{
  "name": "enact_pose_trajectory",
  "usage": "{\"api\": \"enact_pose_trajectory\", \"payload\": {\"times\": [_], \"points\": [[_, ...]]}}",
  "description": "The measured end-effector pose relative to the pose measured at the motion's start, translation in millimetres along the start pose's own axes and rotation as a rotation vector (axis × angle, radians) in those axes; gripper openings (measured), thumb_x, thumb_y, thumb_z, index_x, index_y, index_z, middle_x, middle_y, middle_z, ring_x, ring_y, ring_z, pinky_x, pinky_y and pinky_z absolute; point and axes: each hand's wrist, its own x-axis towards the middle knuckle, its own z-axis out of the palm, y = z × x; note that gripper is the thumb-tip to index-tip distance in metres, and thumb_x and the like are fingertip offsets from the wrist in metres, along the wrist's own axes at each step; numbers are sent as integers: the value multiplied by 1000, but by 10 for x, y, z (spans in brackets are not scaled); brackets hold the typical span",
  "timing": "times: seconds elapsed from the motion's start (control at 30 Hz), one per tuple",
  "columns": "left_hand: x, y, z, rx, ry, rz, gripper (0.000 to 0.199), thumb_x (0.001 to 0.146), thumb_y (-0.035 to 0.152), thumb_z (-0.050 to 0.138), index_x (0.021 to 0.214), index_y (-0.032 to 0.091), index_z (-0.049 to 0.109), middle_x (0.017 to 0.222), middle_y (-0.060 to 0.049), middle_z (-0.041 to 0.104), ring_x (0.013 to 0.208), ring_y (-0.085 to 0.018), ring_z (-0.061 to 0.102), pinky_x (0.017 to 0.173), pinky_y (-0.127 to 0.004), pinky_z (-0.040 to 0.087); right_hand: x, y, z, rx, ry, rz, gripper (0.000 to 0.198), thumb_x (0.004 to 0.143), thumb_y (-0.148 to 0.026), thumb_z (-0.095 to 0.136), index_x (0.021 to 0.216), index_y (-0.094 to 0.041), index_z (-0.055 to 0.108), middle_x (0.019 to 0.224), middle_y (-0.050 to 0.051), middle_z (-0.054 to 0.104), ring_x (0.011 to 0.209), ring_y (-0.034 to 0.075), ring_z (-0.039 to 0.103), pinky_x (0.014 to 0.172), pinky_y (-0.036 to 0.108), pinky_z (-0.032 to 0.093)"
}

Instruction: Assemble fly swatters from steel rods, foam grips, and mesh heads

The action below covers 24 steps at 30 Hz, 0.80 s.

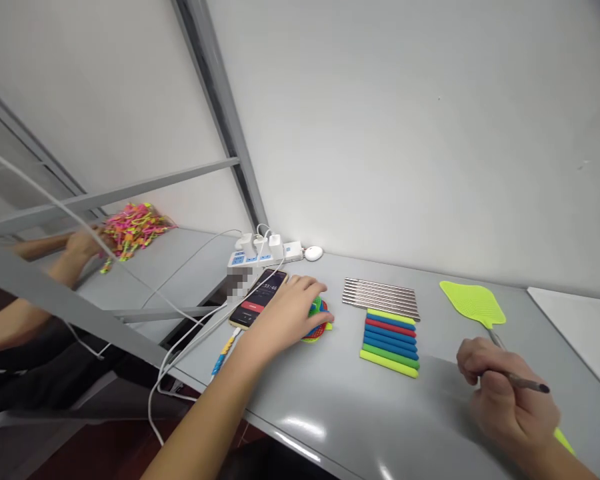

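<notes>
My left hand (294, 308) lies over a small stack of red, blue and green mesh fly swatter heads (318, 329). Its thumb and forefinger stand apart at the stack's right side, and part of the stack is hidden. My right hand (510, 397) is closed round a thin metal rod (523, 382) whose end sticks out to the right. Behind that hand lies a yellow-green fly swatter (475, 302), its shaft and handle partly covered. Between my hands, several metal rods (380, 298) lie in a row above coloured handles (390, 343) in yellow, blue, red and green.
A phone (259, 300) with cables lies left of my left hand, before a power strip (237, 260) with chargers. A round white object (313, 253) sits by the wall. Past a metal frame (225, 113), another person's hands work at a colourful pile (135, 230). A white board (580, 327) lies right.
</notes>
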Motion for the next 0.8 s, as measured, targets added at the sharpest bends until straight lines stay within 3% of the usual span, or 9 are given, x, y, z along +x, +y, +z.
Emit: {"api": "enact_pose_trajectory", "payload": {"times": [0.2,0.37,0.57,0.67,0.8], "points": [[-424,-303,34,16,-26,-154,42,88,45,61,123,24,55,126,-9,60,117,-30,53,95,-44,41,92,-131,64,-233,-140,-172,15,92,-19,42,91,-23,57,60,0,54,49,16,53,44,27,38],[-515,-200,117,-9,37,-119,30,90,40,59,115,24,60,114,-6,66,107,-26,59,97,-44,38,110,-155,102,-326,-184,-235,17,89,-15,44,94,-25,55,61,0,59,53,18,61,44,28,40],[-572,-20,119,77,108,-35,17,95,23,50,106,24,63,105,-4,70,101,-21,63,106,-51,27,120,-128,60,-365,-199,-255,17,88,-14,43,96,-24,53,64,0,61,53,18,61,44,28,41],[-527,37,31,138,286,46,23,97,15,43,107,24,61,103,-3,72,103,-20,63,111,-52,21,138,-143,63,-387,-216,-291,19,86,-12,43,97,-25,52,63,0,60,52,17,59,44,27,41],[-250,216,-118,100,707,218,28,92,6,44,109,23,59,105,-4,73,101,-17,65,108,-48,31,171,-190,75,-397,-235,-294,22,84,-11,44,100,-25,53,62,-2,58,46,14,53,43,25,41]]}}
